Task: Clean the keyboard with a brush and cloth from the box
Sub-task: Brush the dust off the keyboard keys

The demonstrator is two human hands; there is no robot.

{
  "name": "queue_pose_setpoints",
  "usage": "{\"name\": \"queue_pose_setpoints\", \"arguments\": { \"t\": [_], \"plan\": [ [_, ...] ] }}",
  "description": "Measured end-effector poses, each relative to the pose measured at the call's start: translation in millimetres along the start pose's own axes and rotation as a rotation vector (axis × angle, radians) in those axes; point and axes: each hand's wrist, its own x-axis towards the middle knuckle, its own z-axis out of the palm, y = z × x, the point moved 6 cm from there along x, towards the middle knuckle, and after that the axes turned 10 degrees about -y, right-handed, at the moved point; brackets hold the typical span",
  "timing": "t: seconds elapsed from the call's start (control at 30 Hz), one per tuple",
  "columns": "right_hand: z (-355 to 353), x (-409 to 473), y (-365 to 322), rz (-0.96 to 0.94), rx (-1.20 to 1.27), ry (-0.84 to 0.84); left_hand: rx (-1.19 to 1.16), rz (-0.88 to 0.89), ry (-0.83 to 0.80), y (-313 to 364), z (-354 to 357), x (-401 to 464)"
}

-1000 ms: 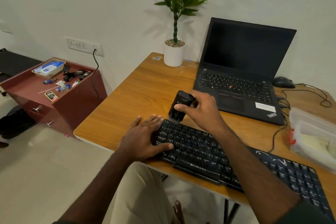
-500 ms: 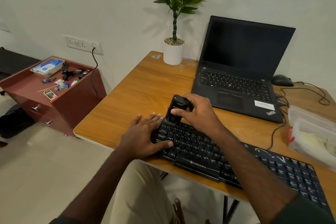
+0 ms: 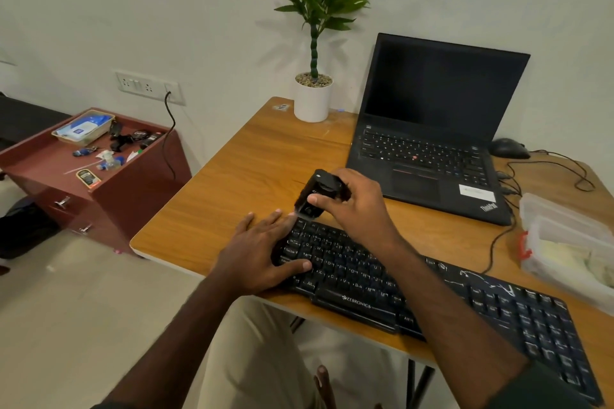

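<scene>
The long black plastic keyboard [image 3: 415,289] on the wooden surface [image 3: 239,183] is pressed at its left end by the flat, straight-fingered left hand [image 3: 259,252], while beyond, a small black brush [image 3: 315,196] is gripped by the curled fingers [image 3: 315,200] of the right hand [image 3: 355,206] at the keyboard's far left corner.

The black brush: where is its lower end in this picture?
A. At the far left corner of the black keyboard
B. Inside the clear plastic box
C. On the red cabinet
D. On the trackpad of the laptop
A. The right hand grips the black brush with its lower end at the far left corner of the keyboard, while the left hand rests flat on that end.
</scene>
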Motion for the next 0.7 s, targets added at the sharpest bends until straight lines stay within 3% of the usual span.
{"name": "queue_pose_setpoints", "arguments": {
  "t": [0.2,0.33,0.5,0.63,0.7],
  "plan": [
    [-36,-17,22,0.133,-0.138,-0.164,0.004,0.008,0.006,-1,1,0],
    [-61,-23,29,0.159,-0.078,-0.111,-0.001,0.019,0.019,-3,3,0],
    [-30,-24,26,0.118,-0.096,-0.107,0.002,0.022,0.019,-2,3,0],
    [-40,-22,20,0.088,-0.074,0.0,0.0,0.018,0.011,-2,3,0],
    [-39,-27,19,0.077,-0.058,-0.036,0.0,0.017,0.012,-3,3,0]
  ]
}}
